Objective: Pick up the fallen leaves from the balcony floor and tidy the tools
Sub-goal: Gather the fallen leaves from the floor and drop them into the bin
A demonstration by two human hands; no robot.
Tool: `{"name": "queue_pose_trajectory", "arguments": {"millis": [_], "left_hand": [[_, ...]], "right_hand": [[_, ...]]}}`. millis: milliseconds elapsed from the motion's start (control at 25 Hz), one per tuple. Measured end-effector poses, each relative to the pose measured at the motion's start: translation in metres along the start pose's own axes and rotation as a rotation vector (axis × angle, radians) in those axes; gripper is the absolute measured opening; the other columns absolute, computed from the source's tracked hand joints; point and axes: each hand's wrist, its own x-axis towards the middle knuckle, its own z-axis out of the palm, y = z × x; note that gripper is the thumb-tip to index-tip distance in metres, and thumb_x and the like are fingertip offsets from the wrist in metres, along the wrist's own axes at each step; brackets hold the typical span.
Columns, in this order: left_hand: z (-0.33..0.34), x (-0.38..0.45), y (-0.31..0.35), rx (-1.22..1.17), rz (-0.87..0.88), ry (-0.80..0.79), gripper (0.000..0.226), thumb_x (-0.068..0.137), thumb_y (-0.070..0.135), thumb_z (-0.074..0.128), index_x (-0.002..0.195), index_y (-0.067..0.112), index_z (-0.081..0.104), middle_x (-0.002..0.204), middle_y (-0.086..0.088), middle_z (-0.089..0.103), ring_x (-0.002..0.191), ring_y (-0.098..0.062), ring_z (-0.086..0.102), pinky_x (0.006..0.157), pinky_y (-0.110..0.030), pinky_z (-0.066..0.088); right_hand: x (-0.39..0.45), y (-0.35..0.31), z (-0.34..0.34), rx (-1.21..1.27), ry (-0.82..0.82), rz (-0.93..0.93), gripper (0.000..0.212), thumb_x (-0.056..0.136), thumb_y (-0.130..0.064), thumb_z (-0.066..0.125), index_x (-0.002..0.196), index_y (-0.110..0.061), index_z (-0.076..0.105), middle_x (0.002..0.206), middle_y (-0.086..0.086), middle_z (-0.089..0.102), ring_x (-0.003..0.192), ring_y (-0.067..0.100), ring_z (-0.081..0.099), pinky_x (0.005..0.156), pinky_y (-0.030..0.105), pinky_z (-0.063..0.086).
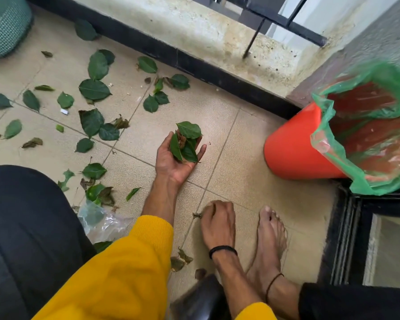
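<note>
My left hand (174, 161) lies palm up on the tiled floor (240, 144) and cradles a bunch of green leaves (187, 140) in its curled fingers. My right hand (218, 224) is lower down, knuckles up, its fingertips pinching a small dry brown leaf (197, 215) on the floor. Several green leaves (94, 88) lie scattered over the tiles to the left. A few brown dried leaves (180, 259) sit near my right wrist.
An orange bin (291, 148) lined with a green plastic bag (360, 181) stands at the right. A teal woven basket (5, 26) is at the top left. A clear plastic bag (102, 221) lies by my knee. My bare foot (271, 239) is beside the right hand. A black sill and railing border the far side.
</note>
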Motion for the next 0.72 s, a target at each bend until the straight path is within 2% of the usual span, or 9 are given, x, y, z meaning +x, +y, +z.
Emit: {"name": "queue_pose_trajectory", "arguments": {"millis": [80,160,240,360,480,520,600,640,720], "left_hand": [[-0.001,-0.001,0.002,0.004,0.008,0.01,0.039,0.102,0.037,0.05,0.131,0.014,0.062,0.126,-0.017,0.068,0.117,-0.032,0.066,0.097,-0.054,0.052],[-0.002,-0.002,0.004,-0.011,0.014,0.013,0.038,0.102,0.037,0.05,0.128,0.013,0.063,0.128,-0.017,0.067,0.12,-0.033,0.064,0.097,-0.055,0.053],[-0.002,-0.001,0.006,-0.017,0.023,0.01,0.037,0.102,0.037,0.051,0.124,0.012,0.066,0.13,-0.018,0.067,0.123,-0.033,0.062,0.098,-0.055,0.052],[-0.006,0.0,0.006,-0.004,0.021,0.012,0.035,0.102,0.038,0.051,0.116,0.013,0.069,0.13,-0.017,0.067,0.124,-0.032,0.062,0.102,-0.053,0.049],[-0.012,0.0,0.002,0.015,0.012,0.026,0.033,0.102,0.038,0.051,0.113,0.014,0.071,0.128,-0.016,0.068,0.121,-0.032,0.064,0.103,-0.053,0.048],[-0.013,-0.001,0.002,0.026,0.011,0.039,0.033,0.102,0.038,0.051,0.115,0.015,0.07,0.128,-0.016,0.068,0.119,-0.032,0.065,0.104,-0.053,0.048],[-0.012,-0.002,0.001,0.042,0.006,0.053,0.033,0.102,0.038,0.051,0.119,0.016,0.068,0.13,-0.016,0.067,0.117,-0.032,0.066,0.103,-0.052,0.049],[-0.009,-0.002,-0.001,0.049,0.003,0.055,0.033,0.102,0.038,0.051,0.12,0.017,0.067,0.131,-0.016,0.067,0.116,-0.032,0.067,0.102,-0.052,0.05],[0.002,0.0,-0.006,0.082,0.003,0.04,0.033,0.101,0.037,0.051,0.123,0.017,0.066,0.132,-0.014,0.066,0.113,-0.032,0.068,0.103,-0.052,0.049]], "right_hand": [[-0.016,-0.007,0.01,-0.026,-0.037,-0.068,0.038,0.093,-0.049,0.055,0.114,-0.018,0.061,0.113,0.0,0.044,0.106,0.018,0.048,0.089,0.032,0.05],[-0.025,-0.007,0.02,-0.044,-0.058,-0.156,0.033,0.09,-0.041,0.067,0.114,-0.02,0.059,0.115,-0.003,0.039,0.104,0.014,0.046,0.09,0.026,0.049],[-0.025,-0.006,0.026,0.0,-0.069,-0.2,0.021,0.091,-0.025,0.069,0.109,-0.018,0.063,0.112,-0.005,0.04,0.097,0.009,0.051,0.088,0.023,0.052],[-0.01,-0.014,0.021,0.134,-0.025,-0.095,0.008,0.089,-0.015,0.073,0.094,-0.018,0.067,0.104,-0.006,0.05,0.082,0.003,0.057,0.077,0.015,0.053],[0.019,-0.018,0.0,0.293,0.107,0.108,0.01,0.083,-0.012,0.077,0.078,-0.018,0.07,0.088,-0.005,0.064,0.065,-0.001,0.06,0.062,0.007,0.047],[0.029,-0.018,-0.009,0.359,0.147,0.18,0.01,0.081,-0.013,0.077,0.076,-0.019,0.071,0.08,-0.006,0.068,0.063,-0.003,0.062,0.06,0.01,0.049],[0.047,-0.024,-0.031,0.513,0.198,0.278,0.007,0.08,-0.013,0.077,0.077,-0.018,0.072,0.073,-0.007,0.072,0.064,-0.001,0.066,0.067,0.03,0.06],[0.054,-0.03,-0.043,0.593,0.2,0.292,0.006,0.08,-0.013,0.077,0.078,-0.017,0.072,0.074,-0.005,0.074,0.068,0.005,0.07,0.072,0.037,0.062],[0.065,-0.053,-0.068,0.736,0.151,0.234,0.005,0.081,-0.01,0.077,0.081,-0.011,0.072,0.074,-0.002,0.075,0.07,0.019,0.074,0.073,0.04,0.063]]}}
